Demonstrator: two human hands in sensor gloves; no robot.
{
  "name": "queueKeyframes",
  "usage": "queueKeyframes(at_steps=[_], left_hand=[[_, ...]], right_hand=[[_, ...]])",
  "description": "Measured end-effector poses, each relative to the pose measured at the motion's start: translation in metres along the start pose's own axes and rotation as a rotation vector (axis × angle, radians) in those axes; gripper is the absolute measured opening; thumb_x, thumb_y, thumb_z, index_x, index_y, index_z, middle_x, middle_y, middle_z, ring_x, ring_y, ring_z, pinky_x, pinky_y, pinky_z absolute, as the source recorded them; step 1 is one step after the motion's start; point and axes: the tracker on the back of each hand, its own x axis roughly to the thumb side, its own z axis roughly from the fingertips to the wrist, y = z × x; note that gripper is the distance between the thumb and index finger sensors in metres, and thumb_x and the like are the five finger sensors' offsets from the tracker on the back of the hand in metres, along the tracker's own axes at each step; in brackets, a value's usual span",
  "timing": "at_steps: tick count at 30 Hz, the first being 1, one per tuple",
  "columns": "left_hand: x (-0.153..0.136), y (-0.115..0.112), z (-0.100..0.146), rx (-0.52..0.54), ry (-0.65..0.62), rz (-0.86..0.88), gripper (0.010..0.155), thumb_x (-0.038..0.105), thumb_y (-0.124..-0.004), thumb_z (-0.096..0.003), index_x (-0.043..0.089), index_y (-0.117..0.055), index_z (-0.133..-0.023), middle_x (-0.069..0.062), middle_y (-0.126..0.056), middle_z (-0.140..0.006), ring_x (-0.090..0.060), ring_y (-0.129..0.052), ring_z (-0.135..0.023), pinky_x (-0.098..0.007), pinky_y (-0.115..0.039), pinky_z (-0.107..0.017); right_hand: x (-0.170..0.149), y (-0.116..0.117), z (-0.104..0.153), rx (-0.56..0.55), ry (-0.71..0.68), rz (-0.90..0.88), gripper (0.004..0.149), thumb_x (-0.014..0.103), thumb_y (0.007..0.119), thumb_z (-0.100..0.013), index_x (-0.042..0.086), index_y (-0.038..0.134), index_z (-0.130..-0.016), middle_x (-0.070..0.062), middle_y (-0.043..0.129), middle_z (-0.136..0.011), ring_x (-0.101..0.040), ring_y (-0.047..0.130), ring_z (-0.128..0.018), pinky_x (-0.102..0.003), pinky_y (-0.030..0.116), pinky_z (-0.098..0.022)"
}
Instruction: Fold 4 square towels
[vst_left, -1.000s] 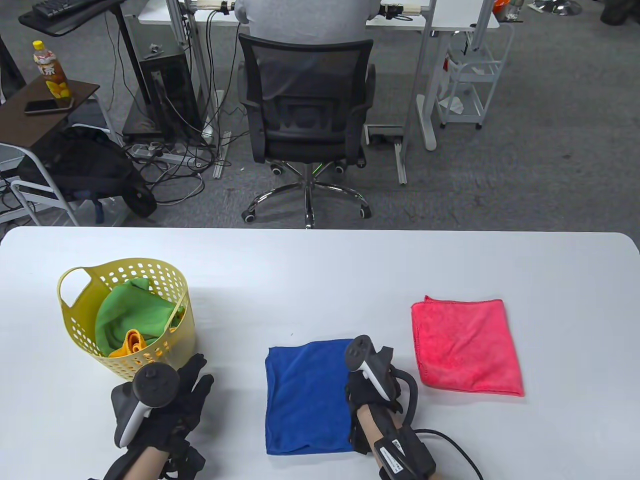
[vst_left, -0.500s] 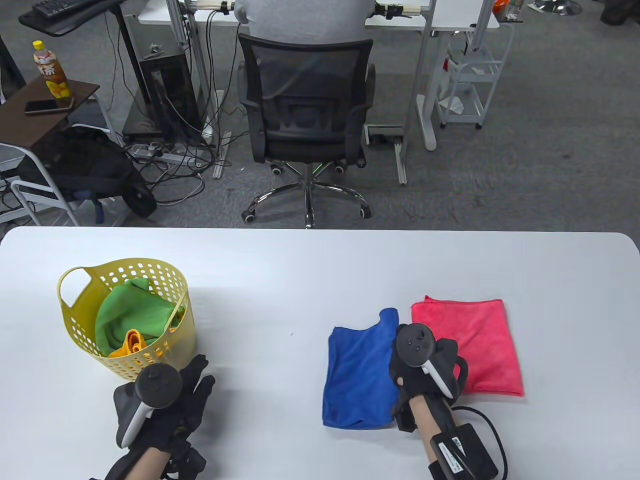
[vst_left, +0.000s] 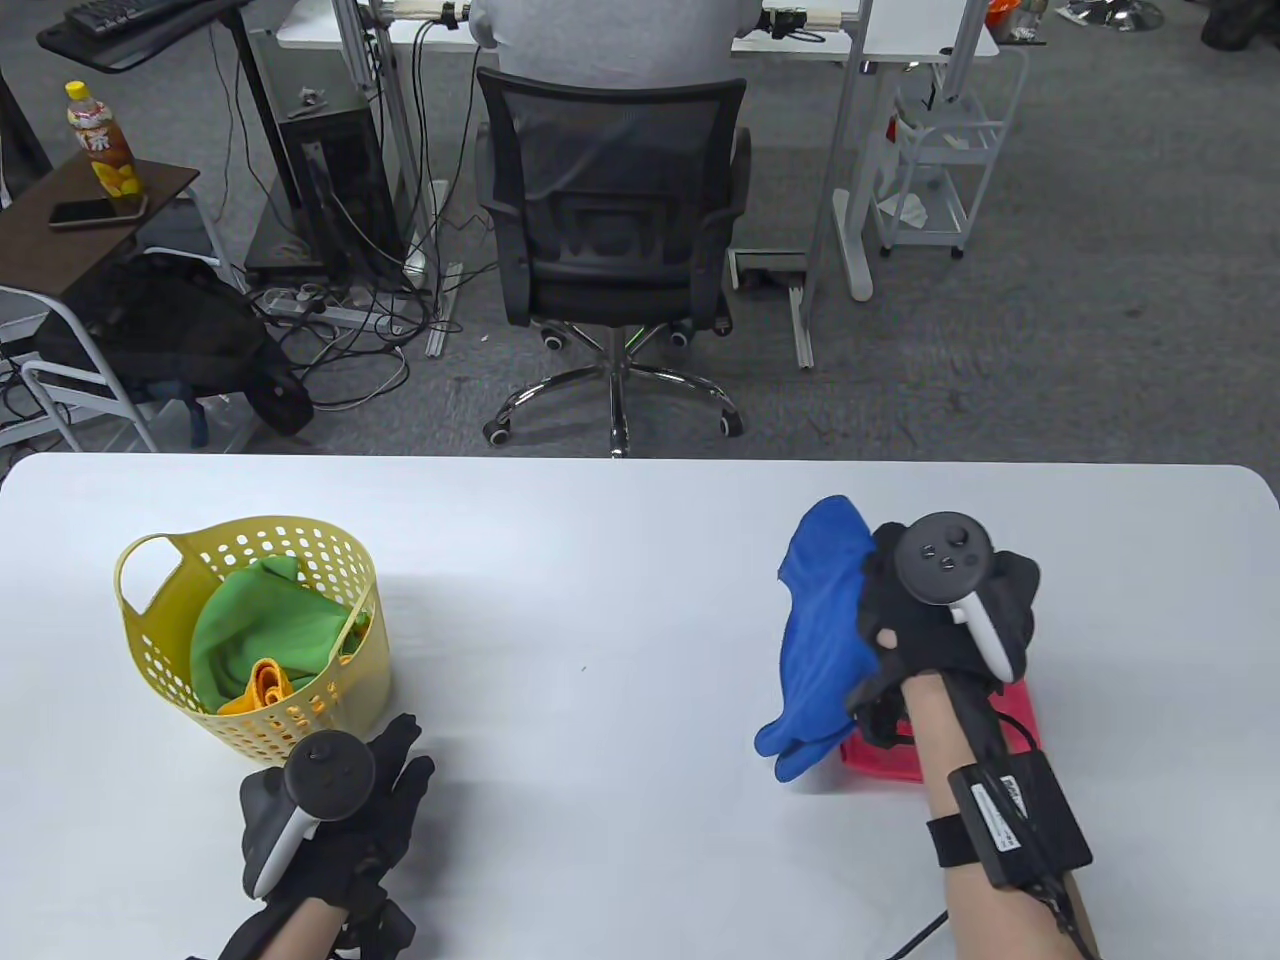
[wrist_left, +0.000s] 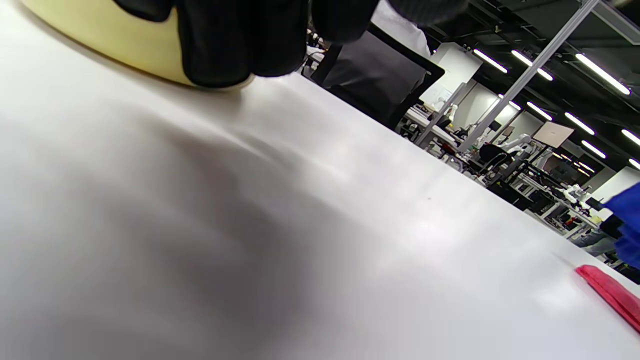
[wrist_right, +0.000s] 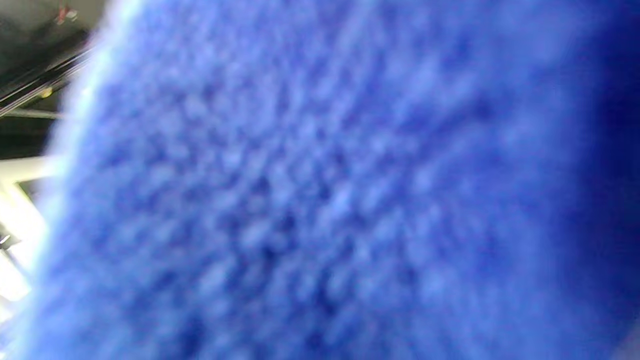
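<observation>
My right hand (vst_left: 890, 600) grips the folded blue towel (vst_left: 820, 640) and holds it lifted above the table, over the folded red towel (vst_left: 880, 755), which is mostly hidden beneath it. The blue towel fills the right wrist view (wrist_right: 320, 190). My left hand (vst_left: 385, 790) rests on the table, fingers spread, just in front of the yellow basket (vst_left: 150, 620). The basket holds a green towel (vst_left: 270, 630) and an orange towel (vst_left: 262, 688). In the left wrist view the gloved fingers (wrist_left: 235, 40) touch the table by the basket (wrist_left: 115, 45), and the red towel's edge (wrist_left: 610, 295) shows far right.
The white table (vst_left: 600, 560) stretches between the basket and the towels. An office chair (vst_left: 610, 230) stands beyond the far edge. A cable (vst_left: 925, 930) runs from my right wrist across the table's near edge.
My right hand has picked the folded blue towel up from the middle of the table and carried it right and away, over the red towel. The left hand has barely moved.
</observation>
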Motion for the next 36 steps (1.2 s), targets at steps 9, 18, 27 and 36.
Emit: queueKeyframes(at_steps=[9,18,27,36], left_hand=[[0.004,-0.005,0.003,0.018,-0.005,-0.052,0.064,0.053,-0.061,-0.0557,0.029,-0.053,-0.114,-0.009,-0.066,-0.115,-0.038,-0.078,-0.103,-0.058,-0.052,-0.083],[0.007,-0.020,-0.001,-0.040,-0.011,-0.112,0.068,0.056,-0.063,-0.0545,0.029,-0.050,-0.115,-0.009,-0.063,-0.117,-0.039,-0.073,-0.105,-0.059,-0.050,-0.083],[0.048,0.018,0.040,0.046,-0.228,-0.052,0.068,0.057,-0.064,-0.0540,0.029,-0.051,-0.115,-0.009,-0.065,-0.116,-0.038,-0.076,-0.104,-0.057,-0.054,-0.082],[0.045,0.185,0.049,0.426,-0.036,0.065,0.067,0.059,-0.062,-0.0569,0.031,-0.051,-0.117,-0.008,-0.067,-0.117,-0.036,-0.077,-0.104,-0.056,-0.055,-0.084]], right_hand=[[-0.180,0.056,-0.031,0.051,0.499,0.270,0.057,0.028,0.072,-0.055,0.010,0.060,-0.108,-0.030,0.071,-0.100,-0.040,0.089,-0.073,-0.059,0.073,-0.054],[-0.090,0.027,-0.006,-0.081,0.238,0.072,0.067,0.038,0.072,-0.055,0.008,0.052,-0.112,-0.036,0.055,-0.110,-0.052,0.072,-0.090,-0.069,0.062,-0.060],[-0.004,0.041,0.041,-0.182,-0.182,-0.164,0.066,0.040,0.071,-0.056,0.007,0.057,-0.111,-0.036,0.060,-0.109,-0.051,0.076,-0.088,-0.070,0.064,-0.060],[-0.008,0.037,0.043,-0.142,-0.251,-0.250,0.066,0.039,0.070,-0.056,0.005,0.057,-0.110,-0.037,0.059,-0.108,-0.052,0.076,-0.087,-0.070,0.063,-0.060]])
